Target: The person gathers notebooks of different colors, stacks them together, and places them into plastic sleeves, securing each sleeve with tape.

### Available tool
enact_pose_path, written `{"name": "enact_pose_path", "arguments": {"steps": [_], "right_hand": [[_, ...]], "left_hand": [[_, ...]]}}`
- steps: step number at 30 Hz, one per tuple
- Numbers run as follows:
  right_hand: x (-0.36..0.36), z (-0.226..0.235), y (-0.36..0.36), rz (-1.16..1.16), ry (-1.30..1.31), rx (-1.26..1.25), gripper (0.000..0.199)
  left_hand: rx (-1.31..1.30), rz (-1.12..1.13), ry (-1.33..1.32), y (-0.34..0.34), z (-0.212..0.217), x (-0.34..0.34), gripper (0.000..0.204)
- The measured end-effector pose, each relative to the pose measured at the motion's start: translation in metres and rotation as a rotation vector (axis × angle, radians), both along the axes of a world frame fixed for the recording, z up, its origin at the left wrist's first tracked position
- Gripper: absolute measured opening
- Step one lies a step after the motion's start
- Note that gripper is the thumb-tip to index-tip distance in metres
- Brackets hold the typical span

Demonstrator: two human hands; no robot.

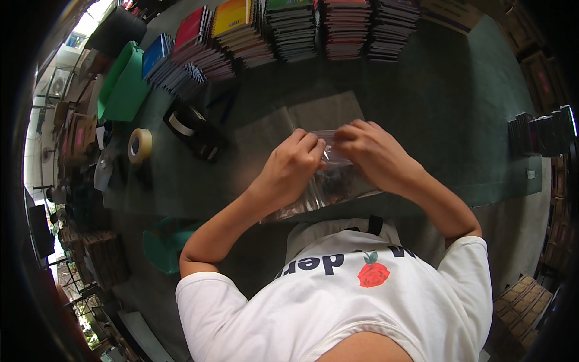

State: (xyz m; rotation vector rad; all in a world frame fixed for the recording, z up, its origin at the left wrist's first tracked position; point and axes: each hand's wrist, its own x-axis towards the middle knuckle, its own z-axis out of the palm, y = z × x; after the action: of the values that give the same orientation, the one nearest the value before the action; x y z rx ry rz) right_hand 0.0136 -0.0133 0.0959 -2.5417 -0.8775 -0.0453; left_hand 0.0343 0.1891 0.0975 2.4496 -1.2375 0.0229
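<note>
Clear plastic bags [325, 110] lie on the dark green table in front of me, close to its near edge. My left hand [292, 161] pinches the edge of a clear plastic bag [313, 198], its fingers curled together. Beside it, my right hand [374, 154] is closed on the same bag, its fingers slightly blurred. Between the two hands a strip of shiny plastic catches the light. The fingertips hide part of the bag's edge.
Stacks of spiral notebooks [244, 36] line the table's far side. On the left are a black tape dispenser [208, 148], a tape roll [140, 145] and a green bin [125, 84]. Dark stacked items [546, 136] stand at the right edge. A green container [166, 244] sits below, left.
</note>
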Motion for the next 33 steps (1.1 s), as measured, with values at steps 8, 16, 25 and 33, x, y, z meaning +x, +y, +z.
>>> {"name": "enact_pose_path", "arguments": {"steps": [8, 16, 25, 33], "right_hand": [[-0.034, -0.058, -0.020, -0.022, -0.336, 0.116, 0.040], [-0.030, -0.053, -0.008, -0.058, -0.329, 0.168, 0.032], [-0.030, -0.057, -0.013, -0.065, -0.328, 0.205, 0.031], [-0.032, -0.054, -0.014, -0.042, -0.265, 0.222, 0.031]], "left_hand": [[-0.333, 0.151, -0.247, 0.032, -0.027, -0.008, 0.023], [-0.946, 1.540, 0.430, 0.228, -0.121, 0.069, 0.045], [-1.122, 1.291, 0.542, 0.175, -0.098, 0.002, 0.021], [-0.225, 0.527, 0.660, 0.099, 0.009, 0.032, 0.018]]}}
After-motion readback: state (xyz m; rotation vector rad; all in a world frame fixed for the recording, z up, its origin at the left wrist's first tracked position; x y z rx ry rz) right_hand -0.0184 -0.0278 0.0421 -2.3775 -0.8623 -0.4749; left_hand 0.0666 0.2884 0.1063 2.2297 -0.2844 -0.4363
